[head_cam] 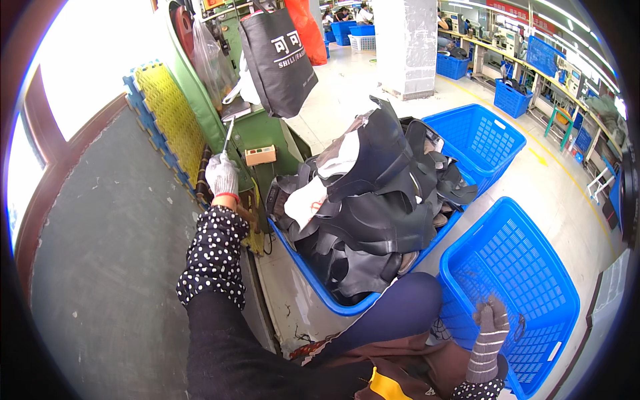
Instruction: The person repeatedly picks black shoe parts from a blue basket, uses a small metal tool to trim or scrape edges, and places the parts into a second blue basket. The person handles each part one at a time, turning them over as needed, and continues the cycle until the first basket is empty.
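Note:
My left hand [222, 174], in a white knit glove, is closed around the lower end of a thin metal rod [229, 136] beside a green machine [262, 131]. Whether the rod is a loose tool or a machine part is hard to tell. My right hand [491, 320] wears a grey striped glove and hovers over a blue plastic basket [452, 260]; its fingertips are blurred and nothing shows in it. Between my hands, black leather-like cut pieces [380, 215] are heaped above the rim of another blue basket [345, 309]. A white cloth [306, 202] lies among them.
A black tote bag [277, 65] and an orange bag [306, 30] hang at the machine. A small switch box [260, 155] sits below. Yellow and blue foam mats [167, 120] lean by the wall. Another blue basket [480, 135] stands behind the heap. Sewing workbenches [530, 65] line the right.

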The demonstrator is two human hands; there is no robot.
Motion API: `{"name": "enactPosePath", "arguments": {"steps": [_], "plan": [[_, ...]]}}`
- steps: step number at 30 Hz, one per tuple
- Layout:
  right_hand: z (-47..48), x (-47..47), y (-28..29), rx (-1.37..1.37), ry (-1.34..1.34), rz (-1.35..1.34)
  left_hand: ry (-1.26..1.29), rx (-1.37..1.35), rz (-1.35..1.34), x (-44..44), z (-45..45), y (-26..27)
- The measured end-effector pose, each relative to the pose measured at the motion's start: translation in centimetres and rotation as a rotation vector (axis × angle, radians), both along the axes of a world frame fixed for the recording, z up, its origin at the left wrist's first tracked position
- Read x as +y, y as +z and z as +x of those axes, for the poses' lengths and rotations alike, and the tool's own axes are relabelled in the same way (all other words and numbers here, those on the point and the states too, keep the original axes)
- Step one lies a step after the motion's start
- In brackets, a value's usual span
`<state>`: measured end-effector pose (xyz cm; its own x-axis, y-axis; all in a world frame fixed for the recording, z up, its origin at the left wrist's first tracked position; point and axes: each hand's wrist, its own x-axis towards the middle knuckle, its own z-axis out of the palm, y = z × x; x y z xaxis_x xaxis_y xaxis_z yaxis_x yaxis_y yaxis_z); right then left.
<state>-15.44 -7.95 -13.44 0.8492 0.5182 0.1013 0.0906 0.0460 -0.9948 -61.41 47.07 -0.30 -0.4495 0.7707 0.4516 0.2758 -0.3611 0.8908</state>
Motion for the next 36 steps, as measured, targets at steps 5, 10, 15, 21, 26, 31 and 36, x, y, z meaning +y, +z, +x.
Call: {"name": "enactPosePath", "arguments": {"steps": [5, 10, 15, 21, 26, 31, 36], "plan": [[0.4, -0.1, -1.9, 0.029, -0.028, -0.062, 0.183, 0.325, 0.004, 4.3, -2.1, 0.3], [0.6, 0.5, -3.6, 0.060, 0.013, -0.062, 0.292, 0.531, 0.058, 3.2, -1.3, 2.4], [0.3, 1.0, -4.6, 0.039, 0.025, -0.119, 0.356, 0.673, 0.048, 2.4, -0.9, 4.3], [-0.3, 0.7, -5.4, 0.082, 0.055, -0.143, 0.374, 0.653, 0.159, 2.9, -0.5, 5.3], [-0.6, 0.6, -6.3, 0.081, 0.072, -0.094, 0.377, 0.683, 0.262, 3.3, -0.1, 5.9], [-0.7, 0.6, -7.2, 0.122, 0.103, -0.106, 0.431, 0.822, 0.313, 3.4, 0.4, 6.9], [-0.8, 0.6, -7.1, 0.125, 0.102, -0.104, 0.424, 0.894, 0.325, 2.7, 0.7, 7.1]]}}
